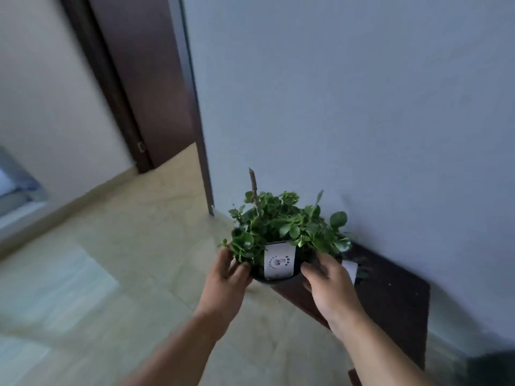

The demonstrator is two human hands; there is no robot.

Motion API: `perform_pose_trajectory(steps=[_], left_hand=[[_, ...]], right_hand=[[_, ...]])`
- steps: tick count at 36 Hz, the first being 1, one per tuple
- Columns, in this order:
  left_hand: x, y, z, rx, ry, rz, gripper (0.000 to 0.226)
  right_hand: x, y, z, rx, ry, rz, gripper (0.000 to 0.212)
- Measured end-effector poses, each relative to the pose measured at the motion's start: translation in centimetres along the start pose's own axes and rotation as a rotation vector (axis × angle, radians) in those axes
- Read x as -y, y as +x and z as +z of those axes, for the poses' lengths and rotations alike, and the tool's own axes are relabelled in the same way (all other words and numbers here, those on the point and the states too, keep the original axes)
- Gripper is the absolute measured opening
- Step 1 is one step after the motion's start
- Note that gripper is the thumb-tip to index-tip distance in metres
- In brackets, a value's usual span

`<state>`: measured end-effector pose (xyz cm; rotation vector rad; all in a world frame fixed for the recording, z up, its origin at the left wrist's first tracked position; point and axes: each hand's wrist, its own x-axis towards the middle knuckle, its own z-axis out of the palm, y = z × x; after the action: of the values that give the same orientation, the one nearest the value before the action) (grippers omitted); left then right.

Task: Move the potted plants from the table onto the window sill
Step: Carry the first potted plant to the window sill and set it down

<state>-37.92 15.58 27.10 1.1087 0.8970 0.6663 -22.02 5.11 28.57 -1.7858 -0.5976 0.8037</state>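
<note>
Above the near corner of the dark brown wooden table (390, 296), we see a leafy green plant in a round black plastic pot (278, 271) carried between two bare hands. The left hand (225, 277) grips the pot's left side with curled fingers, and the right hand (330, 285) grips its right side. A white paper label (279, 261) faces us on the pot. Behind stand a pale blue-grey wall (362, 107) and a dark brown door (145, 79), over a beige tiled floor (125, 260).
</note>
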Motion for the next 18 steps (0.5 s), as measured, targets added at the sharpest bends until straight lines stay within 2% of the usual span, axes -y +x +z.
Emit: perform_pose_trajectory(steps=[7,12,18], left_hand=[[-4.6,-4.7,-16.0,-0.229,-0.119,0.058,0.038],[-7.3,-7.9,-27.5,-0.426,-0.187,0.099,0.049],[-8.5,-9.5,-37.5,-0.597,-0.248,0.115,0.047]], right_hand=[[4.8,-3.0,16.3,0.254,0.059,-0.021,0.024],[7.8,-5.1,28.9,0.428,0.101,-0.026,0.029],[10.3,-6.0,40.5,0.599,0.103,-0.03,0.034]])
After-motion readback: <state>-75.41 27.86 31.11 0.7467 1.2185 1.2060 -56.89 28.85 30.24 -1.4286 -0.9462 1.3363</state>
